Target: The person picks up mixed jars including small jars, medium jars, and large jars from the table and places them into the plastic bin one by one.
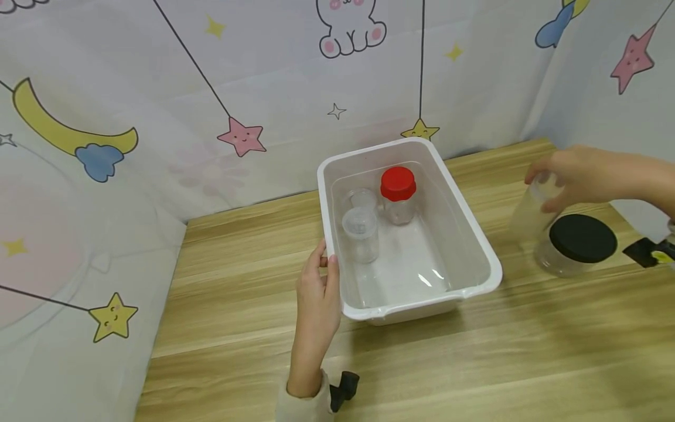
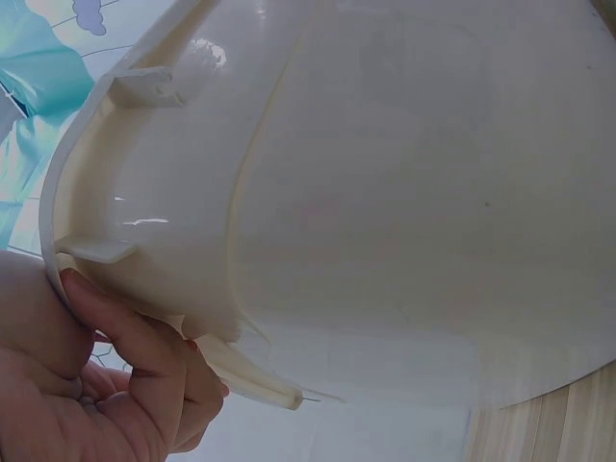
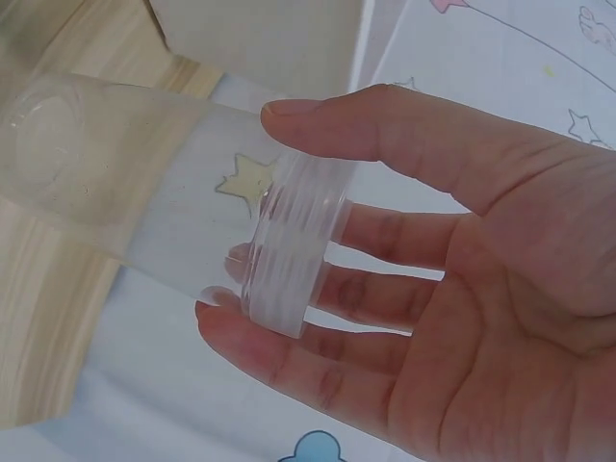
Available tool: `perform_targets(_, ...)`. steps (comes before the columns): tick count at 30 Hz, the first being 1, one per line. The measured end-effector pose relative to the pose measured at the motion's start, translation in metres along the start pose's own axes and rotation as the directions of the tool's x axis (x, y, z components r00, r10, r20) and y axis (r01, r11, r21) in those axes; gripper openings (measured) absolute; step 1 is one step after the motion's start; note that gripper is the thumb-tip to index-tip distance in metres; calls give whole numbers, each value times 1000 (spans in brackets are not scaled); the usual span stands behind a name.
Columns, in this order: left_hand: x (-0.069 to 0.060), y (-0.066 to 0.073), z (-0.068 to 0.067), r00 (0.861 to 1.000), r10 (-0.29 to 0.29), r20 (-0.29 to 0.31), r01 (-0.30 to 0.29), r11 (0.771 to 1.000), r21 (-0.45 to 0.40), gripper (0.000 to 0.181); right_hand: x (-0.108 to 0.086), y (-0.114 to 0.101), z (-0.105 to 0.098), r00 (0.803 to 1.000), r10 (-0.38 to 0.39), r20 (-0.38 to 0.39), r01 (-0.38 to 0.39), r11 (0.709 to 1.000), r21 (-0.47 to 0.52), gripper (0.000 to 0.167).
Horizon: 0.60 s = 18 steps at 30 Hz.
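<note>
My left hand (image 1: 319, 293) grips the left rim of a white plastic basin (image 1: 469, 228) in the head view. The left wrist view shows the basin's outer wall (image 2: 385, 192), with the fingers curled at its rim. On the right, my right hand (image 1: 593, 176) holds a clear plastic jar (image 1: 529, 214), tilted and blurred. The right wrist view shows thumb and fingers around the jar's ribbed translucent lid (image 3: 298, 241). Inside the basin stand a red-lidded clear jar (image 1: 399, 199) and two clear containers, one in front (image 1: 364, 243) and one behind (image 1: 360, 198).
A clear jar with a black lid (image 1: 582, 237) stands on the wooden table (image 1: 237, 281), just below my right hand. White cloth (image 1: 285, 88) printed with stars and a moon hangs behind the table and along its sides.
</note>
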<state>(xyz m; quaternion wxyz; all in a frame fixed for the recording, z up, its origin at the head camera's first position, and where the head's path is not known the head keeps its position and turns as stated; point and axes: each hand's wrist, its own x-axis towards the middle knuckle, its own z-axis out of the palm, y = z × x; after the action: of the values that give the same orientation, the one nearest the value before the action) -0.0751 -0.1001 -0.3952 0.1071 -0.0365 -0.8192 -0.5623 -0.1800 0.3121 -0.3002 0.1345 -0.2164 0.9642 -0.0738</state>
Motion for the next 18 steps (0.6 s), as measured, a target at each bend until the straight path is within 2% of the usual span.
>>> perform_targets(18, 0, 0, 0, 1000, 2, 2, -2, 1000, 3, 45, 4, -11, -24, 999, -33, -4, 33, 999, -30, 48)
